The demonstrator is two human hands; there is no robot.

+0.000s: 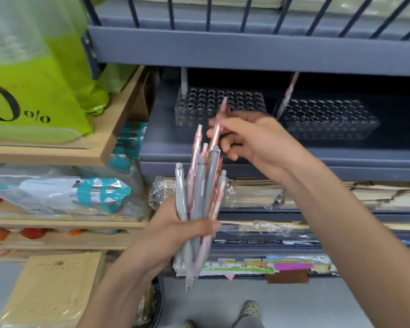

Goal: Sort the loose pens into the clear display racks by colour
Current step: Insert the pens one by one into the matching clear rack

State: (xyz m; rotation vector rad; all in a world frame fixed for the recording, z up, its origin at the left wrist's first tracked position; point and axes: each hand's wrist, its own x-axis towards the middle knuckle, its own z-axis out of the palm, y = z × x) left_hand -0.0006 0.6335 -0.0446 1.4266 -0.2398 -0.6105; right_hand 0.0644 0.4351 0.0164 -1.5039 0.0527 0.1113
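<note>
My left hand [175, 229] grips a bundle of pens [200, 192], several grey and several pink, standing upright in my fist. My right hand [253, 138] pinches one pink pen [219, 125] above the bundle, its top pointing up in front of the racks. Two clear display racks with rows of round holes stand on the dark grey shelf. The left rack [219, 102] holds a single grey pen [184, 85] in its back left corner. The right rack [329, 118] holds a single pink pen [289, 92] at its left end.
The upper shelf's edge [246, 50] overhangs the racks. A wooden shelf [114, 129] with green bags [45, 74] is to the left. Stacked notebooks [317, 192] and wrapped stationery fill the shelves below. A brown envelope [55, 287] leans at lower left.
</note>
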